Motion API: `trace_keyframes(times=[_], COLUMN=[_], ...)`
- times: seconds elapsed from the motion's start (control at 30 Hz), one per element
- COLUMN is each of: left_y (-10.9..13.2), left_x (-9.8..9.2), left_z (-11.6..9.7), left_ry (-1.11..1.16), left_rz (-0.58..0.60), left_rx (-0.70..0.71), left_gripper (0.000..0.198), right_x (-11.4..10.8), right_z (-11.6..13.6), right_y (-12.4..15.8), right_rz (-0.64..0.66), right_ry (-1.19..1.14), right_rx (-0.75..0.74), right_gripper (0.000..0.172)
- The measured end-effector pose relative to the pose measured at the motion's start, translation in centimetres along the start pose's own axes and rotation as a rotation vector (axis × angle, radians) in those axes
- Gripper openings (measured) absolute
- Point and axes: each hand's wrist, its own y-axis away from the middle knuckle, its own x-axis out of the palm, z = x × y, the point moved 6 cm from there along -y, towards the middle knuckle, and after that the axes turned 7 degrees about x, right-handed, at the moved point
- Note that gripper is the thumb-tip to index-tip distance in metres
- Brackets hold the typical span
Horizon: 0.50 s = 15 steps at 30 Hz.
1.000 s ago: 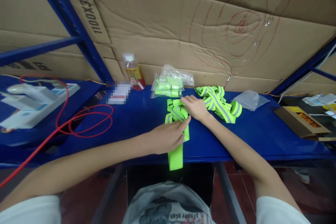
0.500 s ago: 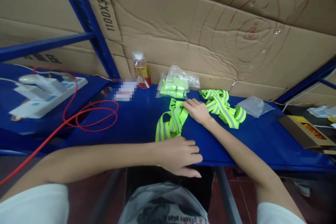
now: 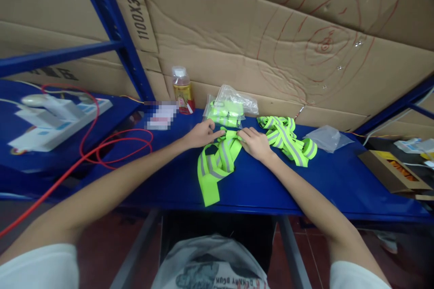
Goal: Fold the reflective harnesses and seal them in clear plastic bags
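Observation:
A neon-green reflective strap [image 3: 224,156] with grey stripes lies in loops on the blue table, one flat end hanging toward the front edge. My right hand [image 3: 254,143] is closed on its upper right part, the fingertips bent over the band. At the strap's upper left end is my left hand [image 3: 200,134], its fingers curled and its thumb against the band; the exact grip is partly hidden. A second bundle of reflective strap [image 3: 285,137] lies just right of my right hand. Behind both hands sits a clear bag with folded green strap [image 3: 226,112].
A bottle with a white cap [image 3: 183,91] stands by the cardboard wall [image 3: 217,40]. Red cable [image 3: 117,150] coils at left near a white power strip [image 3: 61,122]. An empty-looking plastic bag [image 3: 328,139] and an open carton [image 3: 395,170] are at right.
My left hand has moved from near the table's front edge up and left to the strap's upper end, uncovering the strap's flat end. My right hand stays on the strap.

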Motion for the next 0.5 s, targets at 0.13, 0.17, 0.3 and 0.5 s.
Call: trace_keyframes(times=[0.13,0.17,0.3,0.5], left_y=[1.5,1.8,2.7,2.7], left_x=[2.0,2.4,3.9,3.6], left_z=[-0.9,-1.3,-1.5,-0.7], left_ry=[0.095,0.129,0.440,0.514], left_rz=[0.057,0.061,0.077,0.094], left_rx=[-0.004,0.001,-0.183,-0.319], left_gripper=[0.048,0.049,0.050,0.084], right_x=[-0.3,-0.4,-0.5,-1.1], right_z=[0.2,0.2,0.6,1.4], right_y=[0.2,0.3,0.8,1.5], right_rz=[-0.004,-0.004,-0.013,-0.001], right_ry=[-0.012,-0.009,0.015,-0.071], right_rx=[0.030,0.028,-0.016,-0.131], right_gripper=[0.020,0.021,0.024,0.025])
